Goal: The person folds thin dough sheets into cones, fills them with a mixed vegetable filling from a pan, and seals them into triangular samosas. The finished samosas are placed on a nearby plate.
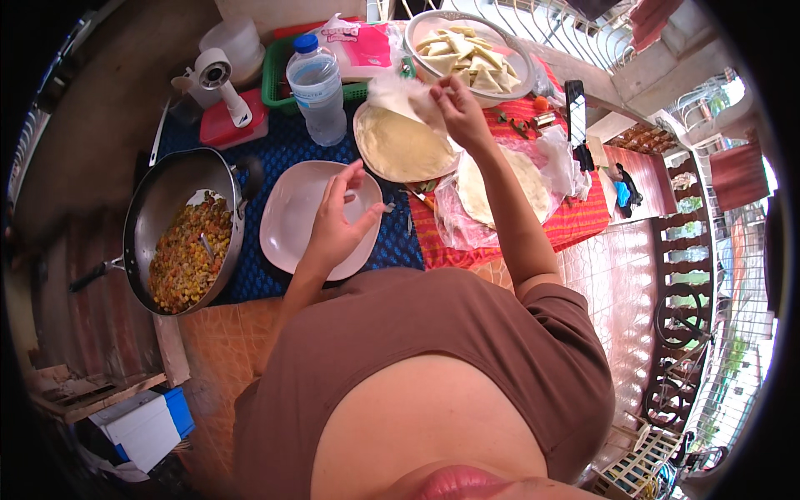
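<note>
My right hand [460, 107] pinches the edge of a thin, whitish wrapper sheet [402, 93], raised over the far side of a plate. On that plate lies a pale round wrapper [406, 148]. My left hand [340, 218], fingers apart, is over a pale pink square plate [287, 208] with nothing in its grip; a small whitish bit shows by its fingertip. More pale round wrappers [504, 190] rest on clear plastic to the right, beneath my right forearm. At the left, a dark wok [136, 218] contains a diced vegetable filling [190, 254] with a spoon in it.
A basin [523, 67] of folded triangular pastries [471, 57] stands at the back. A water bottle [317, 96], a green basket [275, 77], a red-lidded box [218, 125] and a small fan [223, 83] crowd the back left. A phone [576, 112] stands at the right.
</note>
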`<action>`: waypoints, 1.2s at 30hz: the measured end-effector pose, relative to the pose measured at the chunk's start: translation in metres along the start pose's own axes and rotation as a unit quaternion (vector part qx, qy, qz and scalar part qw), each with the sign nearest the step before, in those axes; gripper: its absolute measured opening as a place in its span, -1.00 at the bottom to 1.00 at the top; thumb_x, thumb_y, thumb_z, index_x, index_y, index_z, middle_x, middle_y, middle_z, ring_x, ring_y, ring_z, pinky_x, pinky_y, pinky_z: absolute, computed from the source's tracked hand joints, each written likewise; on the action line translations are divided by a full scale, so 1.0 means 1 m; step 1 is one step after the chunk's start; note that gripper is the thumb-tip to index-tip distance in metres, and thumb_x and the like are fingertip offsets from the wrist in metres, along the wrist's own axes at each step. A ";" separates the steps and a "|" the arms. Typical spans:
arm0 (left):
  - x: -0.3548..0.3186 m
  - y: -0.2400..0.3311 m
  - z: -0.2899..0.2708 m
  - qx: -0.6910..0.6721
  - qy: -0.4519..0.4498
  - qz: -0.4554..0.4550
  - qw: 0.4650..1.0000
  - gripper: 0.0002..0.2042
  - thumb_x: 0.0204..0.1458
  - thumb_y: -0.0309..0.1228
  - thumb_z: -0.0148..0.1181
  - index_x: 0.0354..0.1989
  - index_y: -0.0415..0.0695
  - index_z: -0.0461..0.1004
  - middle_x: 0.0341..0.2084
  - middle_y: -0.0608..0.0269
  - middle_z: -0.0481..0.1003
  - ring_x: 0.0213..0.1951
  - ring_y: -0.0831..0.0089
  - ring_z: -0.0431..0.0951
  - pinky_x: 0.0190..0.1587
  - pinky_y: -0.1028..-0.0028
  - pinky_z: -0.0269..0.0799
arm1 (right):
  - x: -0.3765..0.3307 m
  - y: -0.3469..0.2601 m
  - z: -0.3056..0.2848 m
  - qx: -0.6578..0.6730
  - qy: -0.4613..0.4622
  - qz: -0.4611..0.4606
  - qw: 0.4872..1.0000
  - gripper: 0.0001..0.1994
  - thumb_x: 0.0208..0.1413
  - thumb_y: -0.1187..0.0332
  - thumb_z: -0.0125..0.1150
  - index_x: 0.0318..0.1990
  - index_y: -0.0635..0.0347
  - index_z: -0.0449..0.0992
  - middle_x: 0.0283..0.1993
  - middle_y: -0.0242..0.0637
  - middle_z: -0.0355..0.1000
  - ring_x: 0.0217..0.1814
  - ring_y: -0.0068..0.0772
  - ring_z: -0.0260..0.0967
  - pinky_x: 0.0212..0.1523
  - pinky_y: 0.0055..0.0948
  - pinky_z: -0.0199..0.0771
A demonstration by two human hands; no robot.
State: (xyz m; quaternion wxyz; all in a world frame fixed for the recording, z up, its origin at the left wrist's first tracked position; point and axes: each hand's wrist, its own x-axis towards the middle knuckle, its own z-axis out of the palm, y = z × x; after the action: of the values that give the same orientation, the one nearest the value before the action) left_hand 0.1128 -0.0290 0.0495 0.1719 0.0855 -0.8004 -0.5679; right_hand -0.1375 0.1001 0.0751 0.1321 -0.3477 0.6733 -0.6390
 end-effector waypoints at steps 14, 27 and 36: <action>-0.009 0.026 -0.030 -0.518 -0.067 -0.098 0.847 -0.35 -0.06 -0.72 -0.10 0.31 -0.20 0.01 0.14 -0.01 0.29 0.14 0.09 0.38 0.15 0.21 0.35 | -0.051 -0.090 0.080 -0.008 -0.152 -0.147 0.977 -0.50 0.10 0.21 0.26 0.17 0.06 0.25 0.23 -0.29 0.21 0.25 -0.38 0.16 0.17 -0.27 0.27; -0.021 0.031 -0.087 0.063 -0.040 -0.076 0.994 -0.64 -0.13 -0.66 0.02 -0.07 -0.26 0.45 -0.21 0.11 0.56 -0.21 0.16 0.58 -0.06 0.35 0.46 | -0.007 -0.072 0.083 -0.061 -0.371 -0.018 0.926 -0.80 -0.18 0.49 0.38 -0.31 0.28 0.59 -0.26 -0.36 0.52 -0.21 -0.55 0.45 -0.11 -0.53 0.42; -0.062 -0.047 -0.080 0.398 0.034 0.138 0.906 -0.66 -0.21 -0.70 0.03 -0.22 -0.17 0.56 -0.28 0.12 0.56 -0.19 0.14 0.53 -0.13 0.29 0.45 | -0.083 0.007 0.091 -0.338 -0.280 -0.235 0.867 -0.87 -0.19 0.46 0.25 -0.41 0.01 0.54 -0.32 -0.44 0.45 -0.09 -0.30 0.36 0.04 -0.26 0.24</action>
State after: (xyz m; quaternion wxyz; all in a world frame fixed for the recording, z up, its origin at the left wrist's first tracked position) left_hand 0.1978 -0.0946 0.0180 0.2275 0.0546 -0.9573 -0.1697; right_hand -0.0229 0.0828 0.0331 0.0355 -0.6835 0.6810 -0.2602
